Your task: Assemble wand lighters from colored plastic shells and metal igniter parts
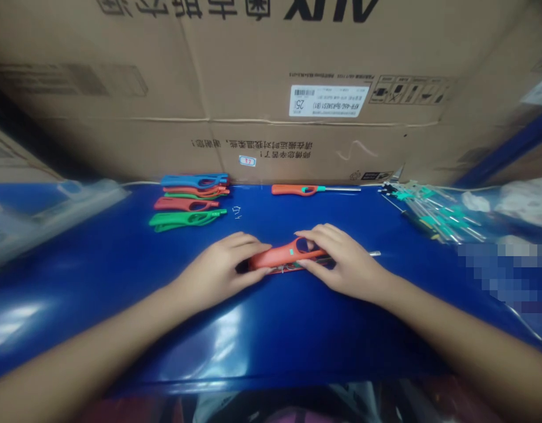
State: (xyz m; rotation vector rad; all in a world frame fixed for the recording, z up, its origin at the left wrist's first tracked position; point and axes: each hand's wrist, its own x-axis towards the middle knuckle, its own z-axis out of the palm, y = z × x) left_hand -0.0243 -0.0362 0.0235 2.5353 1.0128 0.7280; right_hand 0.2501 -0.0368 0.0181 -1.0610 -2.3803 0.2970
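Note:
Between both hands, low over the blue table, is an orange-red gas lighter [277,255] with a long nozzle. Its two casing halves are slightly apart, and wires and inner parts show along the near side. My left hand [229,264] grips the wide handle end between thumb and fingers. Around the trigger loop and the start of the nozzle, my right hand [341,255] is closed with thumb and fingers. The metal nozzle tip [375,254] pokes out beyond the right hand. Farther back lies another orange lighter [288,190] with a teal trigger and metal nozzle.
Blue, red and green casing halves [187,220] are stacked at the back left, beside tiny wire pieces [236,210]. Several metal nozzles with teal parts [438,211] lie at the right. A cardboard wall [236,100] closes the back. Clear plastic [77,211] sits left.

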